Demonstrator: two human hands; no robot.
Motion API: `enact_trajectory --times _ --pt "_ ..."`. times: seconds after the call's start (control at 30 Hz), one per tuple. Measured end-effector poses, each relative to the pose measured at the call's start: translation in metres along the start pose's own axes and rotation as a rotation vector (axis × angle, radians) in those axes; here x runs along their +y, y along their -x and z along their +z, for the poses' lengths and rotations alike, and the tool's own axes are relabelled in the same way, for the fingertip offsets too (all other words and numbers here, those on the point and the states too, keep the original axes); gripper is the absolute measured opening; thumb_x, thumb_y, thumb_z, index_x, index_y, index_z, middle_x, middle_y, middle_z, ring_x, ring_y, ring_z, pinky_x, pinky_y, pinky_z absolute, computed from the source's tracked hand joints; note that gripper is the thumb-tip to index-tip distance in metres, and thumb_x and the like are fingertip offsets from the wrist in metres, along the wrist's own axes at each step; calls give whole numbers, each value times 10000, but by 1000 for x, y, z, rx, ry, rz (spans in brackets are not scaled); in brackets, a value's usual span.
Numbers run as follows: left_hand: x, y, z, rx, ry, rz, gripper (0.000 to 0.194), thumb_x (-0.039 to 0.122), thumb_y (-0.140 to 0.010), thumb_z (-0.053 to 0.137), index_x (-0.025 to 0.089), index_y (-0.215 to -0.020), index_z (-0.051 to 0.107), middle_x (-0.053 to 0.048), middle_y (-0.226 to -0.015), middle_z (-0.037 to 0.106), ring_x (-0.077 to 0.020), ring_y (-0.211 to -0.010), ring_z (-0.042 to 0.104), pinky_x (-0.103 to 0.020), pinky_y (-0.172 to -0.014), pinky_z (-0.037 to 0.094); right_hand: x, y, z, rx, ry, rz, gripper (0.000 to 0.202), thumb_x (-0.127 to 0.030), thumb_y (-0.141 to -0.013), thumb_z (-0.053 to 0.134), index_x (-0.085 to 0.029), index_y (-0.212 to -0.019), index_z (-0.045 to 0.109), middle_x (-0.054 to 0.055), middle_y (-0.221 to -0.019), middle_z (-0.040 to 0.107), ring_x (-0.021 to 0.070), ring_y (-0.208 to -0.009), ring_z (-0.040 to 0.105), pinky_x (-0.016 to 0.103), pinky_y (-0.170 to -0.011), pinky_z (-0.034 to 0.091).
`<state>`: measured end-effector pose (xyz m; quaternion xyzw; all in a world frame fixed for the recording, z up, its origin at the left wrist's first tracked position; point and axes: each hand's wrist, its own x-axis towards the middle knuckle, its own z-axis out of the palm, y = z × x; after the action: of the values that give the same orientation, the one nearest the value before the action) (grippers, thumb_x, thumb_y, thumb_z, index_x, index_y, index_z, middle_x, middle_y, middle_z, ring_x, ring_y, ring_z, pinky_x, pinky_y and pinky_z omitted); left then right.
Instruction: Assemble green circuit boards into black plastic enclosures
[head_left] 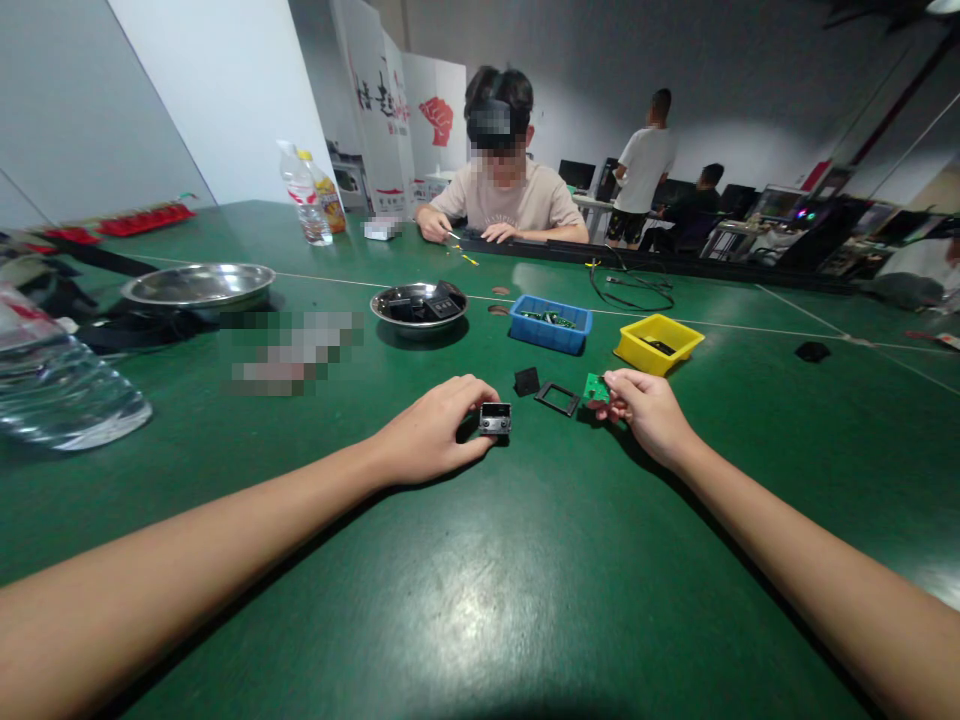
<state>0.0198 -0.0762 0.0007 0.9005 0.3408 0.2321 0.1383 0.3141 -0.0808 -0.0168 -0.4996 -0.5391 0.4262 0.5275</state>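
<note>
My left hand (439,430) is closed around a small black casing (495,419), whose near side shows a dark slot and two round fittings. Between the thumb and fingers of my right hand (645,410) is a green circuit board (596,388). A black rectangular frame (557,399) lies flat on the green table between my hands. Beside it, to the left, is a small black square piece (526,381). Both of these loose parts lie apart from my fingers.
Beyond my hands stand a metal bowl of black parts (390,318), a blue bin of circuit boards (550,340) and a yellow bin (651,360) with dark pieces. A metal dish (199,285) and a large water bottle (60,390) are left. Another person (506,195) sits opposite.
</note>
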Motion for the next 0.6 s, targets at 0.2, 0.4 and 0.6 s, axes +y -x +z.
enact_trajectory --times 0.2,0.4,0.6 --pt "-1 0 0 -1 -5 4 244 279 -835 588 190 -1061 568 -62 -1025 640 -220 -953 604 -359 -868 484 1 -2 0 33 -75 33 373 -499 -620 817 -180 -740 666 -7 -588 629 136 -526 619 230 -458 405" --pt "-1 0 0 -8 -1 -5 250 294 -842 587 195 -1070 569 -65 -1027 642 -224 -954 605 -364 -867 485 0 -1 -1 3 -42 -3 331 -459 -648 806 -178 -764 677 5 -648 648 127 -557 605 233 -470 410" --pt "0 0 0 -10 7 -12 248 299 -837 588 198 -1063 572 -62 -1021 641 -225 -947 604 -366 -864 484 -2 0 1 -23 9 -68 341 -416 -631 834 -185 -816 666 -6 -644 659 122 -565 567 255 -513 444"
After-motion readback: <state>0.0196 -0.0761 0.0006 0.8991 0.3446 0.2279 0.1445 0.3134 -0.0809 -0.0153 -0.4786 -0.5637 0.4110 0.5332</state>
